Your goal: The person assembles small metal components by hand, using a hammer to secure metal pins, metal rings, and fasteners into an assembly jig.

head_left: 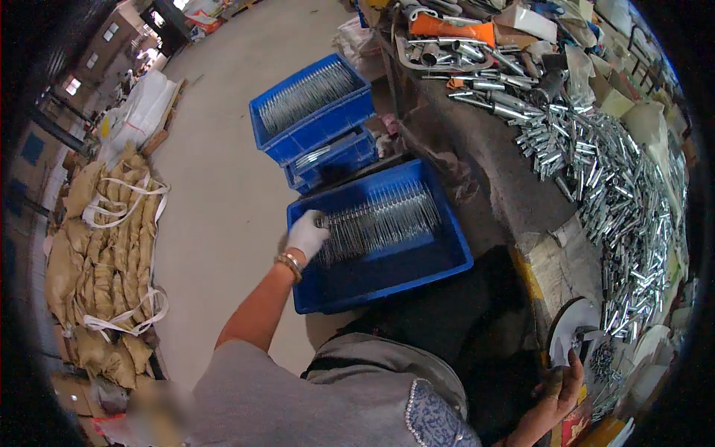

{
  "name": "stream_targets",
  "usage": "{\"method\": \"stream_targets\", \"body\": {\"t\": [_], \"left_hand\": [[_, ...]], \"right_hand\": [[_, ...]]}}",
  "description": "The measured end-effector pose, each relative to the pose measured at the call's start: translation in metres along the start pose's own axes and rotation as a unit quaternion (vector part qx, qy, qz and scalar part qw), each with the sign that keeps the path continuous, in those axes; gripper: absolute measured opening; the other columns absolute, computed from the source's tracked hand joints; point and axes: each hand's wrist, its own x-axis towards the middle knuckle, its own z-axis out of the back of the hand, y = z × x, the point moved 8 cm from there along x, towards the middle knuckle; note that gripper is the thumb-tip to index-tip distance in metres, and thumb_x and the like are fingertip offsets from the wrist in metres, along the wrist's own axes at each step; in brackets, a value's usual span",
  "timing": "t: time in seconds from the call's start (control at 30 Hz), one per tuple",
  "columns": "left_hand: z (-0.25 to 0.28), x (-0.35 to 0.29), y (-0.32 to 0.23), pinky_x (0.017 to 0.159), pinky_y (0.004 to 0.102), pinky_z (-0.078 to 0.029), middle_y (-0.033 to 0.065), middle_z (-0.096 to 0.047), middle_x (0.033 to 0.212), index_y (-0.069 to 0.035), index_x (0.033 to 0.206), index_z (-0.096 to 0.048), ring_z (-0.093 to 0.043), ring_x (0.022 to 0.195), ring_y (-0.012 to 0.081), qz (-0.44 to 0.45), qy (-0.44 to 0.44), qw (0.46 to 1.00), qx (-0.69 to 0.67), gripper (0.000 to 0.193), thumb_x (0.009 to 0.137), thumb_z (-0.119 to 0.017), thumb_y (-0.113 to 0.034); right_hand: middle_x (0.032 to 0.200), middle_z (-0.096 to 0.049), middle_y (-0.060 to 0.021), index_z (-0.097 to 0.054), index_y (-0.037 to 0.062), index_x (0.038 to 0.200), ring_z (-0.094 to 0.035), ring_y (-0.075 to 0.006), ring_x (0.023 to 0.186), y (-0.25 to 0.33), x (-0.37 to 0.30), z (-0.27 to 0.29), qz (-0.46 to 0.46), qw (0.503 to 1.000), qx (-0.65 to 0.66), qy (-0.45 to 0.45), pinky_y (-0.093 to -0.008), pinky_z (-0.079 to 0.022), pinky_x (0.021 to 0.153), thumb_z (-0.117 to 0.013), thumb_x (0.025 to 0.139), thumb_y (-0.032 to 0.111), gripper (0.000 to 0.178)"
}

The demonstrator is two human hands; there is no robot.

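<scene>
My left hand (307, 235), in a white glove, reaches into a blue crate (383, 287). Its fingers are closed around the left end of a row of thin metal rods (383, 221), which lie side by side in the crate. How many rods are between the fingers is hidden. At the lower right, my bare right hand (558, 395) has its fingers stretched up, apart from each other. The fingertips are beside the lower edge of a grey round metal disc (570, 328) with a bracket, at the workbench edge. I see nothing held in that hand.
Two more blue crates stand beyond: an upper one (313, 100) full of rods, and a lower one (335, 160) under it. A heap of short metal tubes (596, 179) covers the bench at right. Tan sacks (112, 253) with white straps lie at left.
</scene>
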Motion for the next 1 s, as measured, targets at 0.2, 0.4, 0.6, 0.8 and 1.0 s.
{"method": "stream_targets", "body": {"t": [0.2,0.4,0.6,0.8,1.0], "left_hand": [[0.024,0.040,0.032,0.105,0.0479,-0.056,0.0231,-0.072,0.132,-0.007,0.135,-0.069,-0.069,0.124,0.0408,0.110,0.042,0.971,0.209,0.047,0.090,-0.070,-0.021],[0.004,0.056,0.034,0.098,0.0476,-0.060,0.0200,-0.075,0.128,-0.008,0.120,-0.078,-0.073,0.118,0.0379,0.122,0.067,0.938,0.317,0.029,0.096,-0.065,-0.018],[-0.008,0.057,0.045,0.093,0.0464,-0.062,0.0168,-0.078,0.120,-0.009,0.110,-0.082,-0.076,0.111,0.0353,0.061,0.043,0.924,0.375,0.024,0.098,-0.064,-0.020],[0.067,0.063,-0.030,0.088,0.0484,-0.060,0.0147,-0.078,0.111,-0.015,0.117,-0.078,-0.075,0.103,0.0386,-0.010,-0.093,0.949,0.302,0.027,0.101,-0.062,-0.028],[0.100,0.023,-0.184,0.085,0.0448,-0.057,0.0170,-0.077,0.104,-0.010,0.112,-0.076,-0.075,0.098,0.0365,-0.174,-0.160,0.971,0.030,0.025,0.100,-0.069,-0.031]], "right_hand": [[0.095,-0.060,0.0024,-0.065,0.0085,0.145,-0.048,-0.0034,0.070,-0.005,0.001,0.003,0.011,1.000,0.009,0.005,-0.0189,-0.037,0.058,-0.059,0.106,0.008,0.040],[0.090,-0.056,0.0032,-0.066,0.0063,0.144,-0.045,-0.0031,0.069,0.001,-0.005,0.003,0.011,1.000,0.018,0.008,-0.0195,-0.035,0.058,-0.059,0.106,0.008,0.038],[0.090,-0.057,0.0028,-0.065,0.0053,0.143,-0.045,-0.0030,0.068,-0.005,-0.006,0.002,0.002,1.000,0.018,0.008,-0.0198,-0.035,0.058,-0.058,0.106,0.006,0.037],[0.091,-0.059,0.0026,-0.066,0.0057,0.142,-0.046,-0.0028,0.068,0.001,-0.007,0.009,0.004,1.000,0.016,-0.018,-0.0201,-0.034,0.056,-0.055,0.106,0.004,0.037],[0.106,-0.069,-0.0022,-0.068,0.0028,0.137,-0.059,-0.0066,0.076,-0.017,-0.003,0.008,0.019,0.998,0.043,-0.051,-0.0204,-0.044,0.060,-0.058,0.101,-0.002,0.037]]}}
